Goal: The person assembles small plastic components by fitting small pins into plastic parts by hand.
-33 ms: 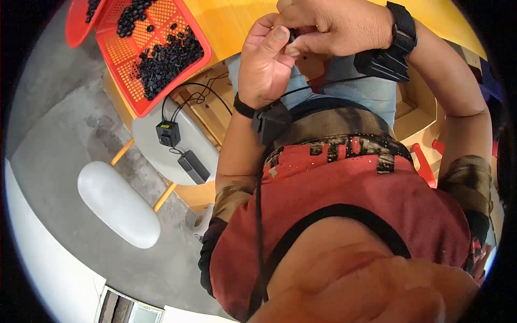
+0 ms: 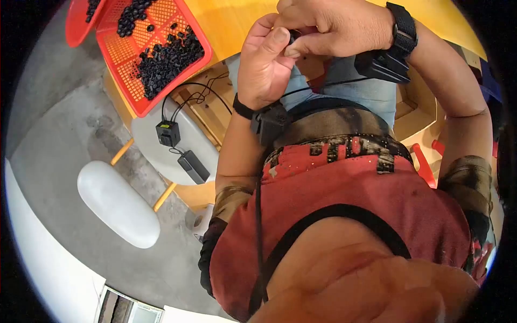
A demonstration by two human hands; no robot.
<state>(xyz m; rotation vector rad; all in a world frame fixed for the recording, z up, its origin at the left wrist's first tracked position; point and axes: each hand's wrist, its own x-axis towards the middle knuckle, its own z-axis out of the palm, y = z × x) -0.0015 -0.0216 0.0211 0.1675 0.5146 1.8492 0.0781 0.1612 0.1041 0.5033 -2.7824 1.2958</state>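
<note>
My left hand (image 2: 263,67) and my right hand (image 2: 336,27) meet at the top of the view, over my lap near the yellow tabletop. Between their fingertips is a small black part (image 2: 293,36), mostly covered by the fingers, so its exact kind does not show. The left thumb presses along one side of it, while the right thumb and forefinger pinch it from the other. To the left, a red plastic basket (image 2: 141,107) holds many small black pieces (image 2: 167,62) in a heap and rounder black ones (image 2: 132,19) near its far end.
A second red container (image 2: 79,32) stands at the far left. On a white stool (image 2: 148,137) lie a black box (image 2: 168,133) and a black power-bank-like block (image 2: 193,166), with cables. Another white seat (image 2: 118,204) is lower left. A cardboard box (image 2: 417,107) sits right of my legs.
</note>
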